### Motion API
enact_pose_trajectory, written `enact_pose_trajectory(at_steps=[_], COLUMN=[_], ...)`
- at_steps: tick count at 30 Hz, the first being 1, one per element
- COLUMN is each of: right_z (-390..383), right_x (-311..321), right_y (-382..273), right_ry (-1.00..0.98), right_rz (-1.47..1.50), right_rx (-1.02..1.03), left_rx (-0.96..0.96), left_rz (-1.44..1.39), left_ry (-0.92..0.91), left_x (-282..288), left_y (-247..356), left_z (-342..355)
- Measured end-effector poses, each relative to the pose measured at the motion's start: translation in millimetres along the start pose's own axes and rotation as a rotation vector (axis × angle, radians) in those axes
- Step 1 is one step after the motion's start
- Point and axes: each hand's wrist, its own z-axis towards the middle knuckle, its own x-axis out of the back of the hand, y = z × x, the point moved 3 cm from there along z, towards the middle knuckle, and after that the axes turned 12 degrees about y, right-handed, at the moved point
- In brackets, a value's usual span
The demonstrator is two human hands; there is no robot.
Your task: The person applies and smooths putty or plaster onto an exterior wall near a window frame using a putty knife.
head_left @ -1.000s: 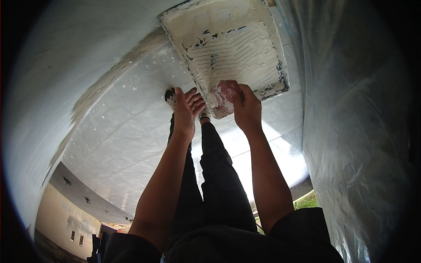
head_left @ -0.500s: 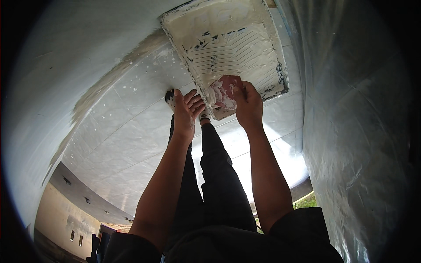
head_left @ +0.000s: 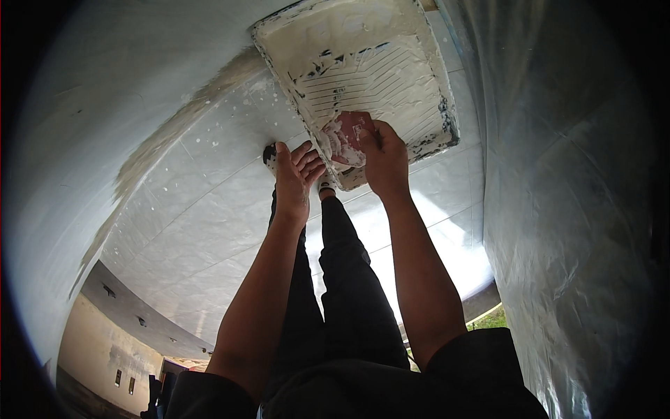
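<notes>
A paint tray (head_left: 370, 73) coated in cream-coloured paste lies ahead of me, tilted in view, with slanting ribs across its middle. My right hand (head_left: 388, 157) pinches a flat reddish-pink spreader (head_left: 342, 136) over the tray's near left corner. White paste is smeared across the spreader's face; whether its edge touches the tray I cannot tell. Just left of that corner, my left hand (head_left: 294, 174) is held with its fingers apart and nothing in it. Its fingertips are close to the tray's rim, and contact is not clear.
Pale tiled floor (head_left: 202, 202) with white splashes spreads below. A whitish wall (head_left: 105, 112) curves along the left, and translucent plastic sheeting (head_left: 558, 209) hangs on the right. My foot (head_left: 270, 155) is beside the left hand. Greenery (head_left: 492, 320) shows at lower right.
My right hand has shifted a little to the left with the spreader, which is now nearer the tray's left rim. The left hand has hardly moved.
</notes>
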Motion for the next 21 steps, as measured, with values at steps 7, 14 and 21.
enact_pose_trajectory(at_steps=[7, 14, 21], right_z=[14, 8, 14], right_x=[6, -5, 0], right_y=[0, -9, -1], right_ry=[0.046, 0.005, -0.070], right_rz=[-0.117, -0.118, -0.030], right_rx=[0.009, 0.099, -0.010], left_rx=[0.012, 0.001, 0.005], left_rz=[0.008, 0.019, 0.030], left_ry=[-0.002, -0.018, -0.011], left_x=[2, -1, 0], left_y=[-2, 3, 4], left_z=[2, 0, 0])
